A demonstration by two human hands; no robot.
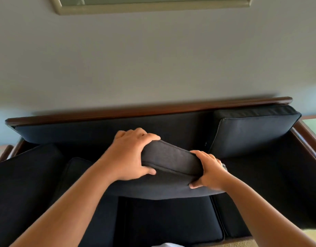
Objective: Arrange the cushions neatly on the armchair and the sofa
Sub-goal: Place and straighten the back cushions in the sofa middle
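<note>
I stand in front of a dark sofa with a brown wooden frame (153,108). A dark grey cushion (171,159) is held above the middle of the seat. My left hand (130,154) grips its left end, fingers over the top and thumb on the near face. My right hand (210,170) grips its right end. A back cushion (253,131) stands upright against the sofa's back at the right. Two more dark cushions (25,175) lean loosely at the left end. Seat cushions (167,218) lie below the held one.
The sofa stands against a plain grey wall (153,59) with a framed picture (150,8) high up. Wooden armrests (308,141) close both ends. A light carpet (242,242) shows at the bottom right.
</note>
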